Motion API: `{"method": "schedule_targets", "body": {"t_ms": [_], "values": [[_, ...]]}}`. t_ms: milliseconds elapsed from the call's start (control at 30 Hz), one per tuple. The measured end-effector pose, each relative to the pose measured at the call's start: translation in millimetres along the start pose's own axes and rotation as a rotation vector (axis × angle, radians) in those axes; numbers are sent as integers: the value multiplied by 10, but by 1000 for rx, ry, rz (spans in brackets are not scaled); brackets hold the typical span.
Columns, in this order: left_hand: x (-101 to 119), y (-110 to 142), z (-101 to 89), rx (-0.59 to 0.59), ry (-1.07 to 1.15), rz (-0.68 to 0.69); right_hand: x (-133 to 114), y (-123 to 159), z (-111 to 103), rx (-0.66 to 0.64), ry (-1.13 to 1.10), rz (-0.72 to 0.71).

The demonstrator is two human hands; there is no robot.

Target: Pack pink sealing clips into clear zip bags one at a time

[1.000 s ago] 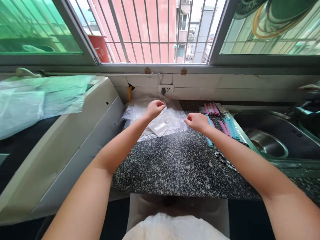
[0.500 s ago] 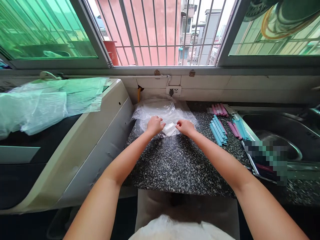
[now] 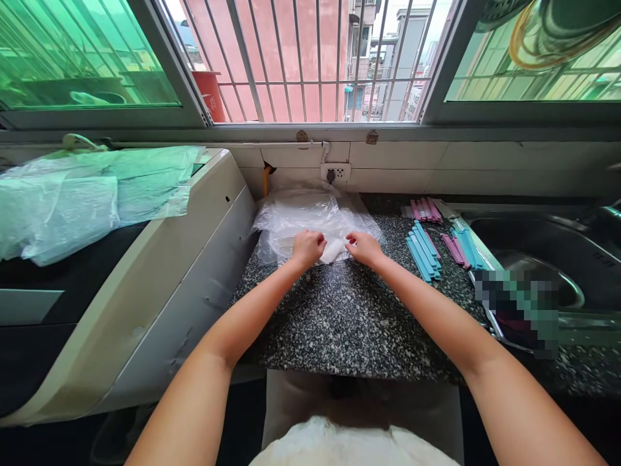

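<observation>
A pile of clear plastic bags [image 3: 305, 210] lies on the speckled dark counter by the wall. On its near edge is a small folded white plastic bag [image 3: 334, 250], between my two hands. My left hand [image 3: 308, 248] is closed at the left side of this folded bag, fingers bent and pressed together on its edge. To the right, my right hand [image 3: 365, 248] is held with curved fingers and a small gap between thumb and fingertips, close to the folded bag's right side. Whether its fingertips touch the plastic is too small to tell.
Blue sealing clips [image 3: 423, 252] and pink ones [image 3: 425, 210] lie in groups at the right, beside a dark sink [image 3: 514, 223]. A white-sided machine [image 3: 194, 259] with plastic sheets [image 3: 97, 194] on top stands left. A wall socket [image 3: 336, 171] is behind the pile.
My left hand has moved slightly right and its fingers have closed at the folded bag. My right hand's fingers have loosened a little. The folded bag's shape has shifted and looks narrower.
</observation>
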State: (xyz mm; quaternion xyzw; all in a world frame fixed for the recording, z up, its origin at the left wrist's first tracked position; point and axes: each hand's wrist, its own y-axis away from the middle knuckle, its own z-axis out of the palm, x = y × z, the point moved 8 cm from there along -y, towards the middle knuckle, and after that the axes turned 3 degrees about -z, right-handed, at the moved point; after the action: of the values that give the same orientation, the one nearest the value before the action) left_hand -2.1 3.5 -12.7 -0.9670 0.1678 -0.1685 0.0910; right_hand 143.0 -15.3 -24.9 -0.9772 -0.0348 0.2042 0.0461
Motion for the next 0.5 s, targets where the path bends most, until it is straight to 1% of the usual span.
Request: {"method": "schedule_targets", "body": {"t_ms": [100,200,267,367,433,500], "values": [[-13,33,-45,34,105,-13,60,18,-27,9,-33,16],[-80,57,-72,33,230,-46,106,38,-49,23,-61,28],[-121,73,-129,47,284,-51,124,52,-65,32,-77,30],[-198,99,-297,117,305,-53,137,73,-95,43,-99,30],[-307,115,-401,147,283,-105,140,87,-115,47,-112,29],[-462,131,-481,159,218,-190,137,99,-128,50,-125,25]]}}
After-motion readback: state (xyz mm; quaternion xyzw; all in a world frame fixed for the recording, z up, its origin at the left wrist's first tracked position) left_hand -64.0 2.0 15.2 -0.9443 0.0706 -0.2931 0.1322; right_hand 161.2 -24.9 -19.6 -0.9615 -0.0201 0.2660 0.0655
